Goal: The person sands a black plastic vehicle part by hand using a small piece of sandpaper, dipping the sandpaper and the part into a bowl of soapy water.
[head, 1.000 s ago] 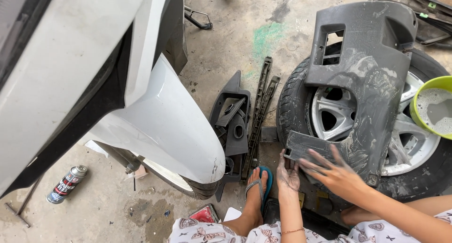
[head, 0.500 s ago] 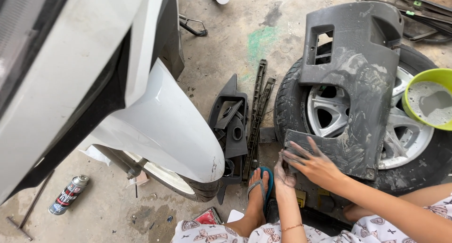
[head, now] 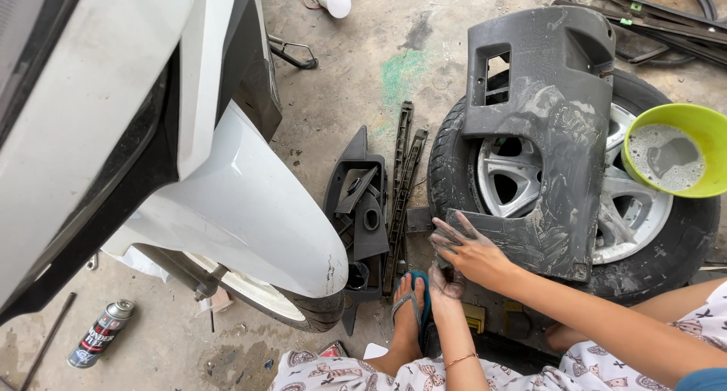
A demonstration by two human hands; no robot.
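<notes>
A grey, dust-smeared plastic bumper panel (head: pixel 553 133) lies across a car wheel (head: pixel 522 171) that rests flat on the floor. My right hand (head: pixel 469 253) lies on the panel's lower left corner, fingers pressed over a small dark sanding pad (head: pixel 441 239). Just below it, my left hand (head: pixel 447 283), dusty and with a thin bracelet at the wrist, curls against the panel's bottom edge. My foot in a blue sandal (head: pixel 409 308) rests on the floor beside both hands.
A white car's front fender (head: pixel 227 209) and tyre fill the left. Black plastic trim parts (head: pixel 363 209) lie between car and wheel. A green bowl of soapy water (head: pixel 674 152) sits on the wheel's right side. A spray can (head: pixel 98 334) lies at the lower left, and a light bulb (head: pixel 335 2) at the top.
My right hand has slid left along the panel's lower edge to its corner. My left hand stays under that edge. The view has shifted slightly.
</notes>
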